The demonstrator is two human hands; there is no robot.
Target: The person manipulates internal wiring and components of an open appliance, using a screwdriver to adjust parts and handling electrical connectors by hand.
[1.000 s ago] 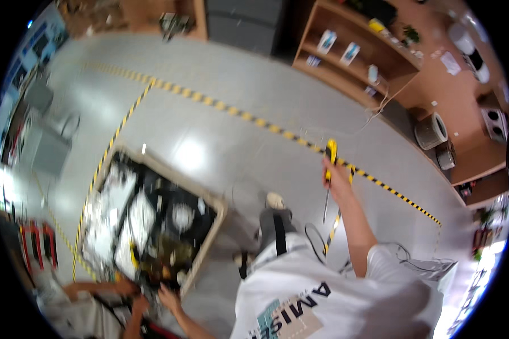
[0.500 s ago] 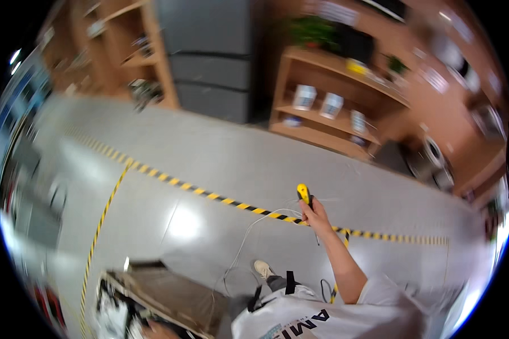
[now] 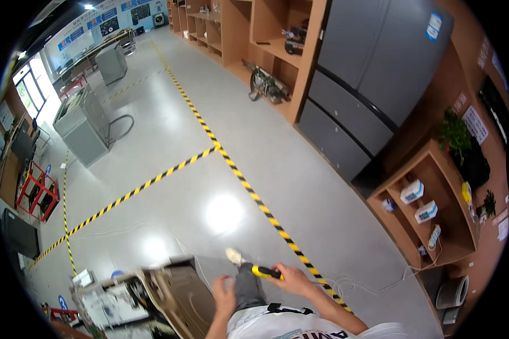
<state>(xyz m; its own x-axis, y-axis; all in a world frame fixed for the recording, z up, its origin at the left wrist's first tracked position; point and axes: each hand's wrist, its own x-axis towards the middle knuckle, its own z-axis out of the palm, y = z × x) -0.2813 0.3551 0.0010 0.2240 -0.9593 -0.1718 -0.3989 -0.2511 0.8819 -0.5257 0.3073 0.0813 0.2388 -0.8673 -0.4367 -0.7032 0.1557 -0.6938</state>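
My right hand point(image 3: 293, 279) is closed round the yellow-and-black handle of a screwdriver point(image 3: 266, 273), just in front of my body. The handle points left; its shaft does not show now. To the left of it my left hand point(image 3: 224, 292) is raised, slightly blurred, with its fingers apart and nothing seen in them. Below and left of that hand stands an opened appliance point(image 3: 181, 294) with a beige-brown casing. White parts point(image 3: 116, 305) and dark parts show inside it. One shoe point(image 3: 234, 256) of mine is on the floor ahead.
Yellow-and-black tape point(image 3: 254, 195) crosses the grey floor. White cable point(image 3: 356, 285) lies in loops at the right. A grey refrigerator point(image 3: 356, 85) and a wooden shelf unit point(image 3: 430, 203) line the right side. A grey machine point(image 3: 85, 127) and a red cart point(image 3: 38, 195) stand left.
The view has swung left. My right hand, earlier stretched out ahead with the screwdriver, is now drawn in close to my body. My left hand has come up from the opened appliance.
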